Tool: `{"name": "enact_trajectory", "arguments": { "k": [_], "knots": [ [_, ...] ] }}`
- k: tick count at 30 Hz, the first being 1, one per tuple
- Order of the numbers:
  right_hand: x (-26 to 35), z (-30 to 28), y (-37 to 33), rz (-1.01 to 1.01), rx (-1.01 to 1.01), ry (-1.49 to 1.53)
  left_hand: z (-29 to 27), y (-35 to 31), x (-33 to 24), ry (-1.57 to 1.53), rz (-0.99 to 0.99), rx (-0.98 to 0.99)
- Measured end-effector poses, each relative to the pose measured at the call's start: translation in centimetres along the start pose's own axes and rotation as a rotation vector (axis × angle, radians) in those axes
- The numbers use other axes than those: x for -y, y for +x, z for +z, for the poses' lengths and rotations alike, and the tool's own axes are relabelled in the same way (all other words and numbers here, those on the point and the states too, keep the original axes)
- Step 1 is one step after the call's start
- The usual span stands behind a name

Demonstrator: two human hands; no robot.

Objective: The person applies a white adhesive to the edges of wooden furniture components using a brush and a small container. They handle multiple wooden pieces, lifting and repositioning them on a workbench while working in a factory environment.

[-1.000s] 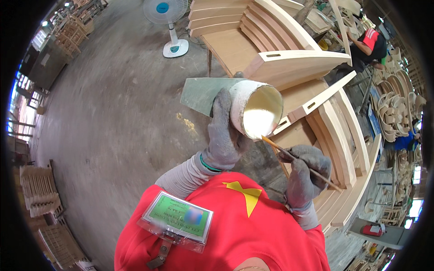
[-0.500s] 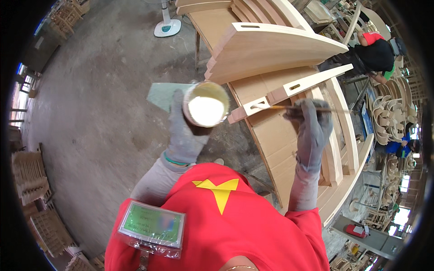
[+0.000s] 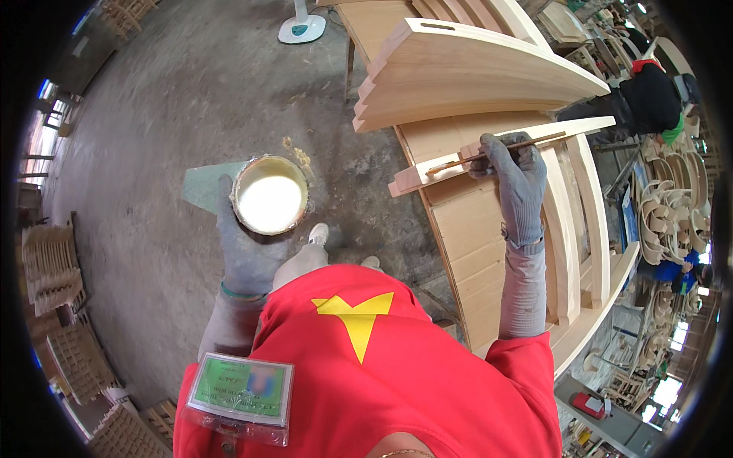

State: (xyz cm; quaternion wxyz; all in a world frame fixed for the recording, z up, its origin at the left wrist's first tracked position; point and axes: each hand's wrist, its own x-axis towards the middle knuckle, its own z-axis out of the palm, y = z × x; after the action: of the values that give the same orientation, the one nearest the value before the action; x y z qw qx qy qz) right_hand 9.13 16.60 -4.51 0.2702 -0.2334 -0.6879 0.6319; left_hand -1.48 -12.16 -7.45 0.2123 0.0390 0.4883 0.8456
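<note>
Brushwork looks unfinished: right fingers pinch thin brown brush at slotted pale-wood bar, left fingers clasp round whitish pot

Between the cup and the board is open room above the floor, where a hand could pass. Beyond the right hand the stack blocks the way, and at its right the curved rails do the same. Low over the slat passage is closed (the brush occupies it).
</note>
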Motion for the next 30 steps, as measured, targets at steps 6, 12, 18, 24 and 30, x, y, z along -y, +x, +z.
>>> {"name": "enact_trajectory", "arguments": {
  "k": [6, 12, 18, 24, 30],
  "knots": [
    [0.0, -0.2, 0.3, -0.014, -0.02, 0.005, -1.4, 0.2, 0.3, 0.663, 0.355, 0.093],
    [0.8, -1.5, 0.7, -0.096, -0.039, -0.117, -0.4, 0.4, 0.0, 0.284, 0.18, 0.02],
    [1.0, 0.0, 0.2, -0.092, 0.025, -0.168, 0.4, 0.3, -0.2, 0.598, 0.353, -0.012],
    [1.2, 0.3, 0.2, -0.103, 0.044, -0.191, -0.4, 0.5, -0.2, 0.799, 0.502, -0.001],
    [0.3, 0.5, 0.4, -0.093, 0.081, -0.175, -0.6, 0.3, -0.3, 0.826, 0.54, -0.002]
  ]
}}
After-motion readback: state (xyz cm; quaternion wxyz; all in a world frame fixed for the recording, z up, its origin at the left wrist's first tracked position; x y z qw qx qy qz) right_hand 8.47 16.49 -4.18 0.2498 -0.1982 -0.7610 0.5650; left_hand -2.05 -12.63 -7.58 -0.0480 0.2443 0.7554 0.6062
